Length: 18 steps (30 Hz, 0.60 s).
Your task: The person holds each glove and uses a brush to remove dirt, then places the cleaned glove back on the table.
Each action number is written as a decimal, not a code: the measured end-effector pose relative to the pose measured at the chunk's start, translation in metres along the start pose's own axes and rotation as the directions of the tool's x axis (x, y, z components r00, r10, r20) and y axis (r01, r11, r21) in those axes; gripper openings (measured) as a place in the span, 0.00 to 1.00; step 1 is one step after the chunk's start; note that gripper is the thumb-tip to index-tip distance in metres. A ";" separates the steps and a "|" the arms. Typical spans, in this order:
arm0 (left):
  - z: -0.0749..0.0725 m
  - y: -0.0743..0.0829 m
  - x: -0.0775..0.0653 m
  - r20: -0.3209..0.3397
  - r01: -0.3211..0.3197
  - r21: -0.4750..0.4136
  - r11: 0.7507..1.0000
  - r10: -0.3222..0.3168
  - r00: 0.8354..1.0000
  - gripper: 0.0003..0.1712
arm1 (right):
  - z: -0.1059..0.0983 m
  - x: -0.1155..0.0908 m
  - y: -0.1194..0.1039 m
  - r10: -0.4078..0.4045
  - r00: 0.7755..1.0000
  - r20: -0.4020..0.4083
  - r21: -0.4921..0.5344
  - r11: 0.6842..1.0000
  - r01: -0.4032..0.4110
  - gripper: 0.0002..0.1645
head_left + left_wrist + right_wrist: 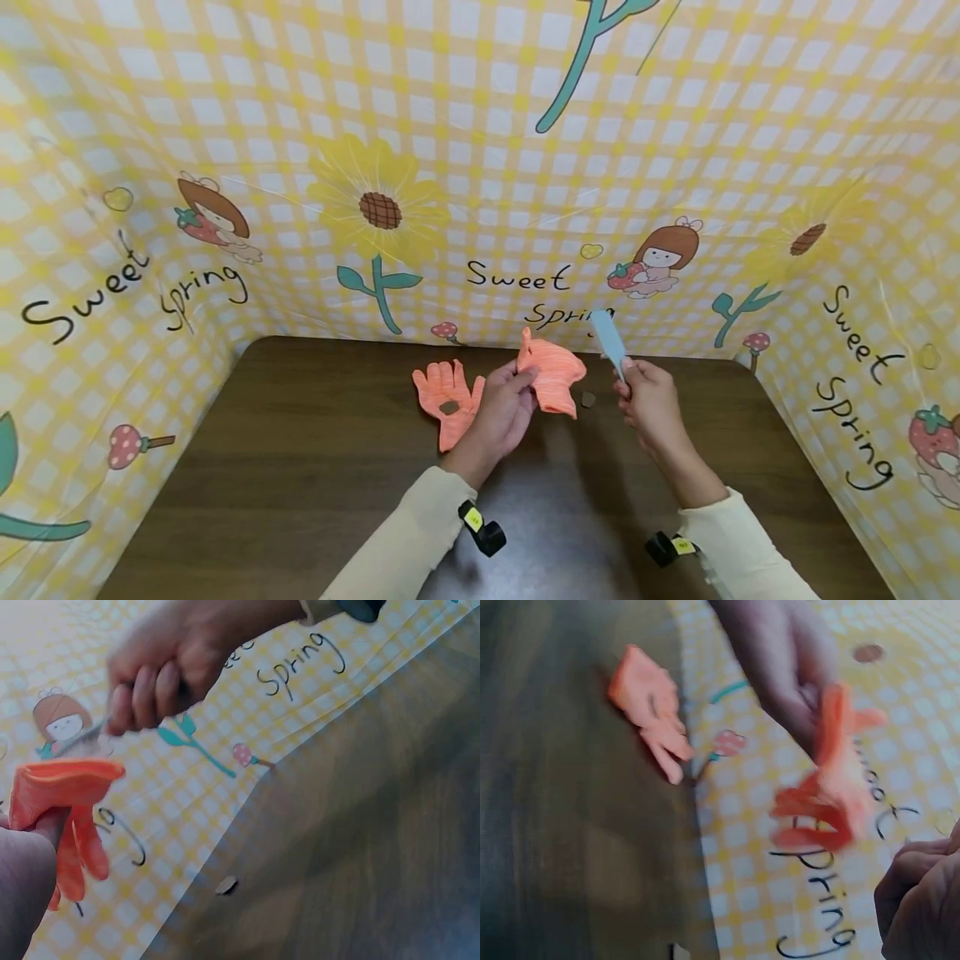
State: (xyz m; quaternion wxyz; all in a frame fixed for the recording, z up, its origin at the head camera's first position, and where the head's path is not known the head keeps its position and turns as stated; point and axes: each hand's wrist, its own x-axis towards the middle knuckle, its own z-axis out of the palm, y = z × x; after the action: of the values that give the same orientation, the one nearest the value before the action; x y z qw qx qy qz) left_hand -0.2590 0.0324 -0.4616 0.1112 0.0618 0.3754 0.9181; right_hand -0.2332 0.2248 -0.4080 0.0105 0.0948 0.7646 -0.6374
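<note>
My left hand pinches an orange knitted glove above the table. The left wrist view shows the cuff of this glove uppermost, its fingers hanging down. In my right hand is a light-blue, flat, narrow tool, gripped at its lower end and tilted upward; its kind is unclear. A second orange glove lies beside the left hand, with a small brown spot on its palm; I cannot tell whether that is a patch or a hole.
A small brownish scrap lies on the dark wooden table between the hands. Yellow checked cloth with printed flowers and lettering stands around the back and both sides. Each wrist wears a black strap with a yellow label.
</note>
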 end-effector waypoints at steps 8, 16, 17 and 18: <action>0.002 0.001 0.002 0.021 0.028 0.004 1.000 -0.028 0.999 0.25 | 0.017 -0.011 0.000 -0.024 0.976 0.218 0.071 0.997 0.008 0.18; 0.007 0.002 0.000 0.037 0.025 0.017 1.000 -0.025 0.999 0.25 | 0.021 -0.011 0.002 -0.024 0.979 0.201 -0.005 1.000 0.026 0.18; 0.006 0.001 0.000 0.041 0.024 0.014 1.000 -0.025 0.999 0.25 | 0.021 -0.011 0.002 -0.027 0.983 0.183 -0.013 0.999 0.030 0.18; 0.006 0.001 0.000 0.041 0.027 0.008 1.000 -0.027 0.999 0.25 | 0.020 -0.011 0.002 -0.031 0.986 0.165 -0.017 0.999 0.034 0.18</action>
State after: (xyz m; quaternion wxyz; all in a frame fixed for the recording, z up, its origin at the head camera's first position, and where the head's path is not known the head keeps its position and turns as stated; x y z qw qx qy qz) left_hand -0.2581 0.0357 -0.4565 0.1312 0.0760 0.3772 0.9136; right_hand -0.2242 0.2039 -0.4125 0.0643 0.0292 0.7688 -0.6355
